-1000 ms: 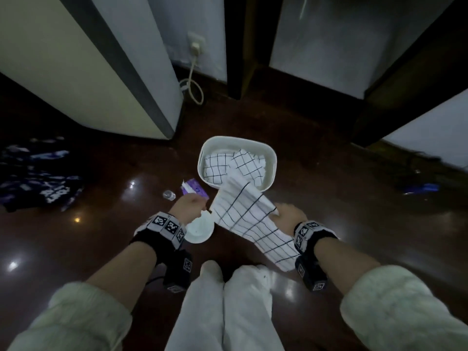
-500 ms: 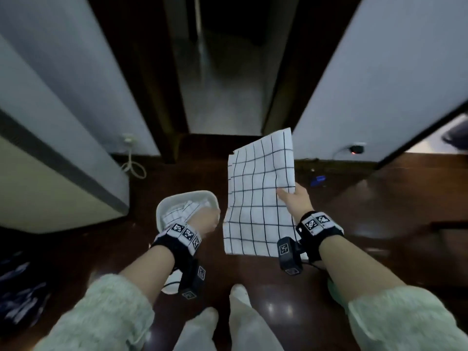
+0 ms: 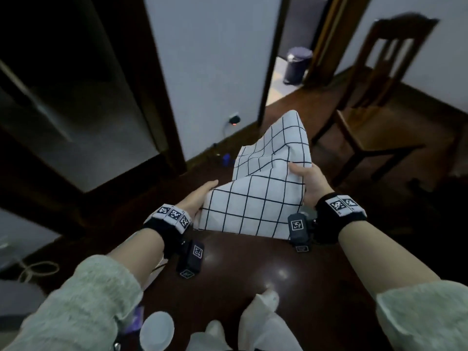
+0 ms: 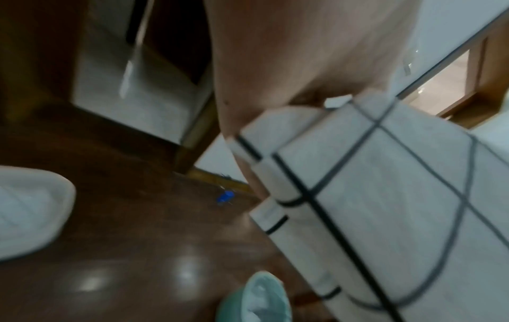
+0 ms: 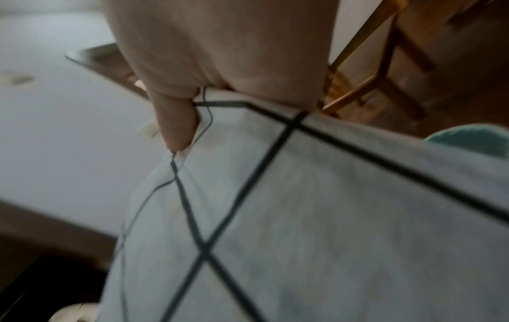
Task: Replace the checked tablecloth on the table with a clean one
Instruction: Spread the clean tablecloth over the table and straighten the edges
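A folded white tablecloth with black checks (image 3: pixel 255 198) hangs in the air between my two hands, above the dark wooden floor. My left hand (image 3: pixel 201 196) grips its left edge, thumb on top and fingers hidden underneath. My right hand (image 3: pixel 305 177) pinches the right edge with the thumb on the cloth. The far half of the cloth bulges upward. In the left wrist view the layered edge of the cloth (image 4: pixel 385 196) lies against my left hand (image 4: pixel 289 65). The right wrist view shows my right hand (image 5: pixel 220 54) pinching the cloth (image 5: pixel 303 217). No table is in view.
A wooden chair (image 3: pixel 374 117) stands at the right. A dark pedal bin (image 3: pixel 297 64) sits in the far doorway. A white basin (image 4: pixel 30 209) and a teal bin with a bag (image 4: pixel 261 298) are on the floor. A white round lid (image 3: pixel 157 330) lies near my feet.
My left hand left the basin and took the cloth's left edge. The cloth went from upright in the right hand to slanted between both hands. My view swung right toward the chair.
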